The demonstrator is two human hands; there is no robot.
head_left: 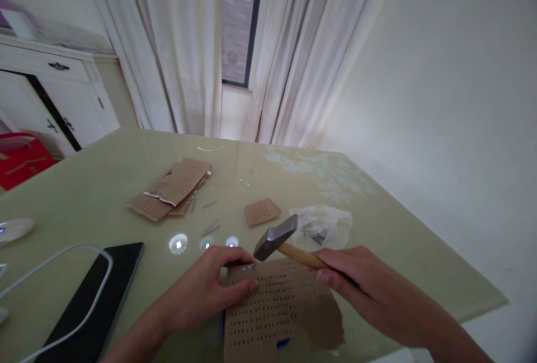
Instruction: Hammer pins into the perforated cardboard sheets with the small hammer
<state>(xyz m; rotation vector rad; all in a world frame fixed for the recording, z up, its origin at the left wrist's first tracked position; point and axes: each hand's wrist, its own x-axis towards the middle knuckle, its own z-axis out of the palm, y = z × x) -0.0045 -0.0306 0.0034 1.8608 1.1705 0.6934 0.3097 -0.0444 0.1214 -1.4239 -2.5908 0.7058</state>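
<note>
Table (390,245): glossy top, could be marked or chipped if a blow is carried through the cardboard.

Perforated cardboard sheet (264,318): at the near edge of the table, between the hands. Blue edges are seen under it, support not identifiable. Right side is torn; could be creased or shifted if struck off its support.

Dark flat slab (96,296): left of the sheet, crossed by a white cable (109,268). Cable could be snagged by the left forearm if the arm is pulled back.

Left hand (210,284): closed on the sheet's far-left corner, thumb laid on top, forefinger along the far edge. Whether a pin is also pinched can't be told. Main risk: thumb or forefinger could be hit, as the hammer head is held right beside them.

Right hand (364,284): wrapped round the wooden handle of the hammer (289,250), gripped well up toward the head. Swing could be skewed by loose aim.

Clear plastic bag (333,220): dark slivers inside, just beyond the right hand; could be knocked and spilled by a wide swing.

Thin metal pins (211,230): loose beyond the left hand, could be rolled off or jabbed into a finger.
</note>
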